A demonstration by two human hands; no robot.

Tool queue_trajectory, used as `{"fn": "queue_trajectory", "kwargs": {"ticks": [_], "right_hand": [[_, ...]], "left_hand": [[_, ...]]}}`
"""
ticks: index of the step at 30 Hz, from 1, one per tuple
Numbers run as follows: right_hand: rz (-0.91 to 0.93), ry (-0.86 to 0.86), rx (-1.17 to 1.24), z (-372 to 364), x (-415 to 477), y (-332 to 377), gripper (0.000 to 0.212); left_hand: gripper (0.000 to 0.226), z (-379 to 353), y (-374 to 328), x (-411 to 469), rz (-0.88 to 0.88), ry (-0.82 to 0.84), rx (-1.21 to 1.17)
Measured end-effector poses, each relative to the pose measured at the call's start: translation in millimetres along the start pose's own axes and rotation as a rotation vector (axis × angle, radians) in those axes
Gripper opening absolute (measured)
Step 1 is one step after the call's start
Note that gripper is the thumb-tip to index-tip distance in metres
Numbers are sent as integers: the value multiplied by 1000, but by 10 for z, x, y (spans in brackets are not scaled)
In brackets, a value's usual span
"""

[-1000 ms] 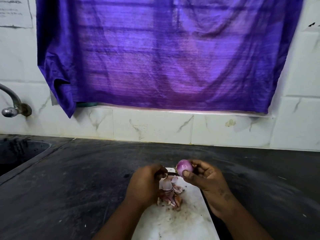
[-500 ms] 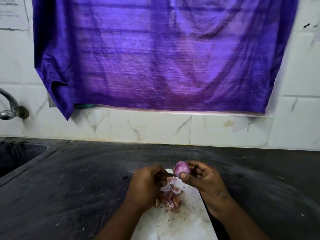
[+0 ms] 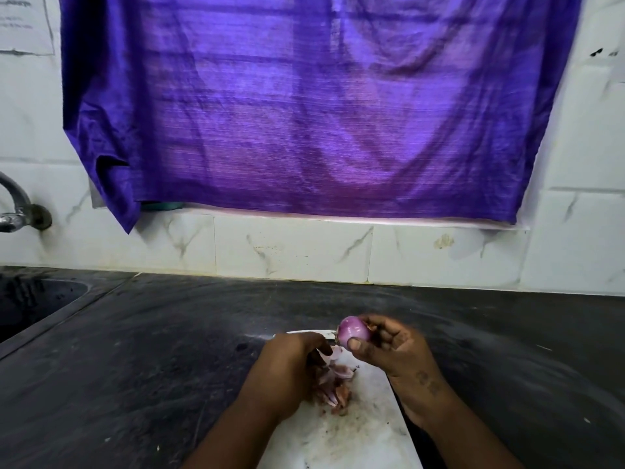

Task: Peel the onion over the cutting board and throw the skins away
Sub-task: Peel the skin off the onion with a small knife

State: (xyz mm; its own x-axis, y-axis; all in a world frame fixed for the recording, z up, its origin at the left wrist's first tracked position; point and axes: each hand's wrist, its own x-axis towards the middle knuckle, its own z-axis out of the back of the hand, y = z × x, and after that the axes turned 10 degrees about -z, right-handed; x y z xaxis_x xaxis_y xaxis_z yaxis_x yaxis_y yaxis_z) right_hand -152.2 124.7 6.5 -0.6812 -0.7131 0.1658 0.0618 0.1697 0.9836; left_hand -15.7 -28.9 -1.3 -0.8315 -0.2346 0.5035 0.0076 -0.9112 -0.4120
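The right hand [image 3: 392, 350] pinches the peeled onion [image 3: 353, 330] above the cutting board [image 3: 358, 434]; the left hand [image 3: 291, 367] grip is curled by the skins [image 3: 334, 384], contents unclear

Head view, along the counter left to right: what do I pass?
Sink → left hand → pile of onion skins on the cutting board → peeled onion → right hand.

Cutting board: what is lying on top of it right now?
A pile of onion skins and small scattered bits lie on the white cutting board. The left hand covers the pile's left part; the peeled onion is held above in the right hand.
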Motion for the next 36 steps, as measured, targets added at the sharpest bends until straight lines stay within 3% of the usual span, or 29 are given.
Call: {"fn": "queue_trajectory", "kwargs": {"ticks": [9, 11, 14, 17, 23, 30, 36], "right_hand": [[-10, 0, -9, -1, 14, -22, 48], [-9, -16, -31, 0, 18, -41, 48], [-8, -18, -59, -6, 23, -48, 46], [-16, 19, -15, -24, 9, -41, 41], [-35, 72, 47, -45, -11, -26, 39], [30, 110, -33, -99, -28, -33, 43], [81, 181, -51, -143, -69, -12, 54]], "left_hand": [[25, 73, -34, 9, 98, -119, -80], [25, 64, -53, 3, 80, -123, 0], [5, 48, -81, 12, -3, -144, 20], [26, 7, -96, 16, -48, -165, -241], [23, -59, -152, 60, 89, -288, -779], [11, -68, -276, 76, 241, -386, -1039], [19, -77, -304, 94, 390, -350, -1132]]}}
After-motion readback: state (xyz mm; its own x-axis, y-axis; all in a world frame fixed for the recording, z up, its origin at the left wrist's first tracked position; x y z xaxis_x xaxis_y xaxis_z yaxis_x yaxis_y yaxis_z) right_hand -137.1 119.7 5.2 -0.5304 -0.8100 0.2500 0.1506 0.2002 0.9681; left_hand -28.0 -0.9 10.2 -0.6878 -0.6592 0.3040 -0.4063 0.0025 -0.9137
